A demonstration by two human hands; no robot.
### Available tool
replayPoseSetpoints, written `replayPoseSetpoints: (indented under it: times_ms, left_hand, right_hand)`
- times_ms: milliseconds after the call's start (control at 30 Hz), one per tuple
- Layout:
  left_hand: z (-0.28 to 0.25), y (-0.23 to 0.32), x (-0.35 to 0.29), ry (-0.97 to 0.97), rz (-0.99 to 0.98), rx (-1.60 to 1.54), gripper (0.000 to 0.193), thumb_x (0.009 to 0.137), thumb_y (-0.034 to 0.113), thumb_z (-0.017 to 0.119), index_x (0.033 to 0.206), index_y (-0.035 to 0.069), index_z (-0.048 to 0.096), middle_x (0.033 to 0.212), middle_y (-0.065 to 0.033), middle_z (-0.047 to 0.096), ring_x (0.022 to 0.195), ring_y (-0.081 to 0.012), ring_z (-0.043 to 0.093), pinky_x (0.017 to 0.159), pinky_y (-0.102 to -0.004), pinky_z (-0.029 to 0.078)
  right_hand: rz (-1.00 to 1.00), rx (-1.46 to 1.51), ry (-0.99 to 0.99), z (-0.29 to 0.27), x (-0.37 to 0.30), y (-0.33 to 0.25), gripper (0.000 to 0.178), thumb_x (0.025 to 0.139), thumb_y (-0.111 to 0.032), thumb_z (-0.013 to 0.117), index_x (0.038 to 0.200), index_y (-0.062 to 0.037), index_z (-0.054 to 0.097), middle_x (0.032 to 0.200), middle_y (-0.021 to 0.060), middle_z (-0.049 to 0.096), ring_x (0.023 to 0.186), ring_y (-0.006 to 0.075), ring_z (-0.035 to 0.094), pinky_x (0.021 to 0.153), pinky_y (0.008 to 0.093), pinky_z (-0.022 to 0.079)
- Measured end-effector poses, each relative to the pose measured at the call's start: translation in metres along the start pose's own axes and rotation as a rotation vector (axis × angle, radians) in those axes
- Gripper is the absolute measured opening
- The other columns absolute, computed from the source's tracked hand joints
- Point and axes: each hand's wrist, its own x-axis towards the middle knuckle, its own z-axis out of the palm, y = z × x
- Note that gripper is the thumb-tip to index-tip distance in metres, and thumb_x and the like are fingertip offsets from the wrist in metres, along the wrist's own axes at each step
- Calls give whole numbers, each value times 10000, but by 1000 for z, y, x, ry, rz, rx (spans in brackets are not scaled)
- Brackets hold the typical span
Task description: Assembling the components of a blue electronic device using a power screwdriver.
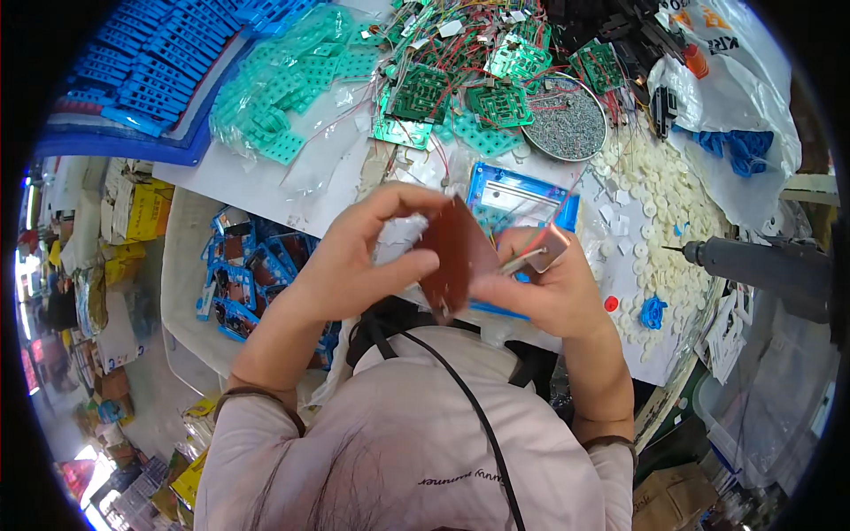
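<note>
A brown circuit board (pixel 450 259), tilted on edge and slightly blurred, is between my hands above the near table edge. My left hand (pixel 363 257) curls round its left side, thumb and fingers closed on it. With my right hand (pixel 558 288) I pinch its lower right edge and hold a small shiny coppery piece (pixel 551 248), with red and pale wires beside it. Just behind the hands a blue plastic casing (pixel 524 195) lies on the white table, partly hidden by them.
Green circuit boards (pixel 421 93) with tangled wires cover the back, beside a round tray of small metal parts (pixel 567 119). White plastic discs (pixel 655 212) spread at right, near an electric screwdriver (pixel 753 264). A pale bin (pixel 186 292) of blue assemblies stands at left; blue casings (pixel 150 71) are stacked beyond.
</note>
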Motion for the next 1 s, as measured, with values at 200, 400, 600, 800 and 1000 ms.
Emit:
replayPoseSetpoints:
  times_ms: [200,400,600,800,1000]
  left_hand:
    - [20,-10,-11,6,-430,-911,532,894,178,748,1327,2,495,1172,-134,674,1050,-214,688,942,-365,547]
    - [28,-20,-10,277,-12,-932,363,989,126,642,1302,45,478,1186,-74,649,1040,-161,675,787,-295,582]
    - [41,-18,-9,515,-64,-797,443,970,173,673,1344,46,471,1184,-100,642,1005,-189,671,729,-325,554]
    - [40,-26,-15,412,2,-817,288,1003,118,625,1236,55,469,1158,-76,655,1000,-143,679,794,-292,572]
    - [50,-25,-24,411,112,-585,289,980,20,624,1210,32,450,1132,-89,652,974,-129,658,826,-298,560]
  right_hand:
    - [200,252,139,0,-6,-3,151,900,-139,769,865,-12,695,709,4,643,601,56,554,534,231,410]
    - [172,688,347,26,-16,11,158,922,-114,724,851,-13,624,696,35,603,572,91,537,515,241,407]
    - [-144,873,352,40,-15,24,102,923,-73,679,913,-18,593,957,127,597,734,138,550,579,247,434]
    - [-226,206,489,25,-18,28,165,946,-149,685,961,-13,592,940,122,631,719,133,579,584,234,452]
    - [344,548,352,-6,-3,3,295,1021,-256,608,1133,8,675,606,-5,583,479,62,503,446,219,384]
